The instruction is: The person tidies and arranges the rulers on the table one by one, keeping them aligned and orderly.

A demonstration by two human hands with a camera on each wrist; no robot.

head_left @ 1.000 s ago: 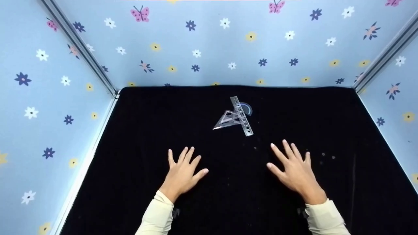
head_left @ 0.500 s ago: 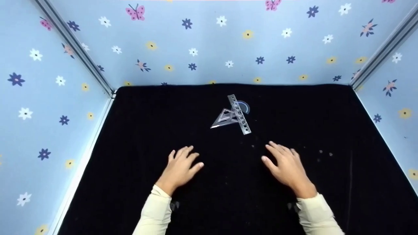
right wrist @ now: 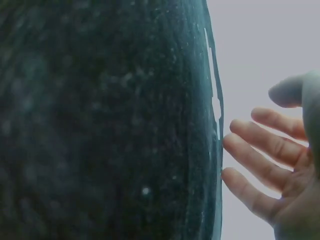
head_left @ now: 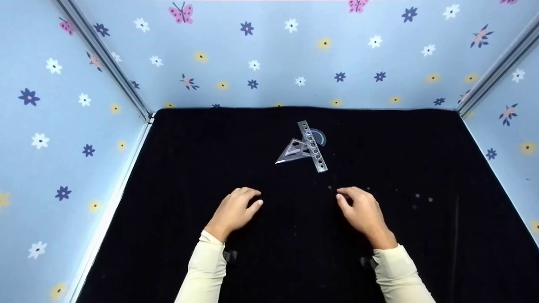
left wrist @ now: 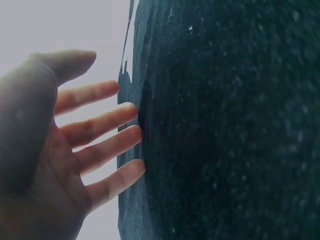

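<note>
A clear ruler with a row of cut-out holes lies aslant on the black cloth in the head view. Beneath or against it are a clear set square on its left and a clear protractor on its right; the stacking order is hard to tell. Nearer the camera, my left hand is loosely bent with nothing in it. My right hand stays relaxed in the same way, below and to the right of the ruler. Both wrist views show spread fingers and bare palms, apart from the drawing tools.
Black cloth covers the tabletop. Pale blue flowered panels stand at the back and both sides, joined by metal posts. A few small specks lie on the cloth at right.
The fingers of both hands have gone from spread and straight to loosely bent. The right hand has shifted left, toward the middle. The drawing tools lie as before; the head view shifts slightly.
</note>
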